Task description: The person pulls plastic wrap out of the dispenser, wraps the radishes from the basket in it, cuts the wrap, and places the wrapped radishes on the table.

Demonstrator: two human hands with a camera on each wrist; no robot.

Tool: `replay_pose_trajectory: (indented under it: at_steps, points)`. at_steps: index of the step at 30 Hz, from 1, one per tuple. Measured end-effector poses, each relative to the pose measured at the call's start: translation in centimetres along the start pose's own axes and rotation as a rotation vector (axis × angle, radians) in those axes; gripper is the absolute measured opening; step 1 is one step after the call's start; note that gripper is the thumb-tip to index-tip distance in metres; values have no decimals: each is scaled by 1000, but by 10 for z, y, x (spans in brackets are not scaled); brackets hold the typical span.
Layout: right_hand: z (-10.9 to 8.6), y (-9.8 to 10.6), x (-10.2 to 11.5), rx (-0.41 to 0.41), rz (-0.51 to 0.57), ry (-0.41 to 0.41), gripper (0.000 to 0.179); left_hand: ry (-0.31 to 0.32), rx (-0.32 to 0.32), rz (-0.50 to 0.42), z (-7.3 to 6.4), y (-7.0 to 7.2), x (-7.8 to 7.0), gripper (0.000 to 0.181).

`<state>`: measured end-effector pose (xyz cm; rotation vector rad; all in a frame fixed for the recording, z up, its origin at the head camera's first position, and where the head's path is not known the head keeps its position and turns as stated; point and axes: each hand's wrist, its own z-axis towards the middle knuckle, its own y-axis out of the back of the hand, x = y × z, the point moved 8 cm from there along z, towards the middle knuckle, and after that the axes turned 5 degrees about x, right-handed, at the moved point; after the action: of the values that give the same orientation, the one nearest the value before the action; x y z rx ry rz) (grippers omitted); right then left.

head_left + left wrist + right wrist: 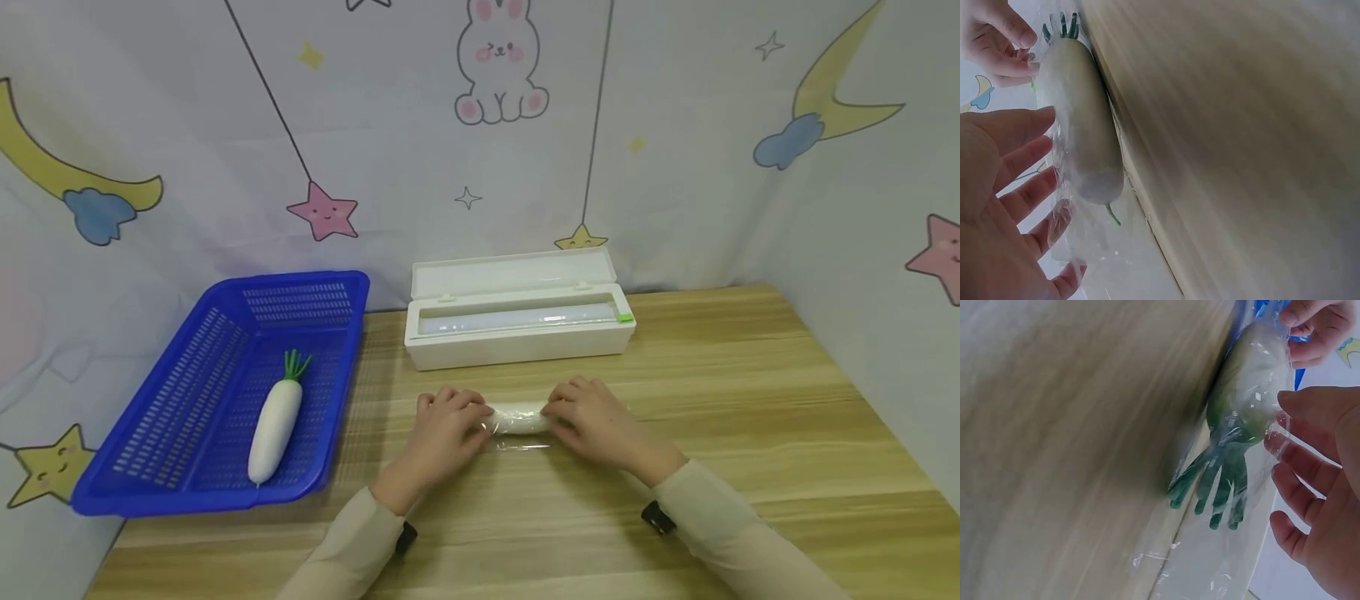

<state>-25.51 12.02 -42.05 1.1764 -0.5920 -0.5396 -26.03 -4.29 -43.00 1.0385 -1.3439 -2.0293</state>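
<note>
A white radish [517, 419] with green stem stubs lies sideways on the table, wrapped in clear cling film [1259, 397]. At its left end, my left hand [447, 429] holds the wrapped radish, thumb toward me and fingers over the far side. My right hand [596, 421] holds the stem end the same way. Fingertips of the left hand show through the film in the left wrist view. Loose film extends past the stems [1222, 487] and past the thin root tip [1113, 214]. A strip of film also shows on the near side of the radish.
Behind the hands stands a white cling film box [517, 354], its lid [513, 275] raised and a film roll [517, 318] inside. A blue basket [187, 504] on the left contains another white radish [275, 429]. A patterned cloth backdrop [420, 150] borders the wooden table [720, 392].
</note>
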Motion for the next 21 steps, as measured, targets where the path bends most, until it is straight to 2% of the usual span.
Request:
replay_pose_trajectory:
  at_steps: [8, 14, 21]
  points:
    - [-10, -6, -24, 20, 7, -106, 31, 48, 26, 6, 1, -1, 17, 41]
    - [-23, -8, -46, 43, 15, -184, 41, 135, 77, 16, 2, -3, 36, 39]
    - [-38, -1, -65, 88, 113, -272, 44, 180, 151, 7, 3, -8, 46, 38]
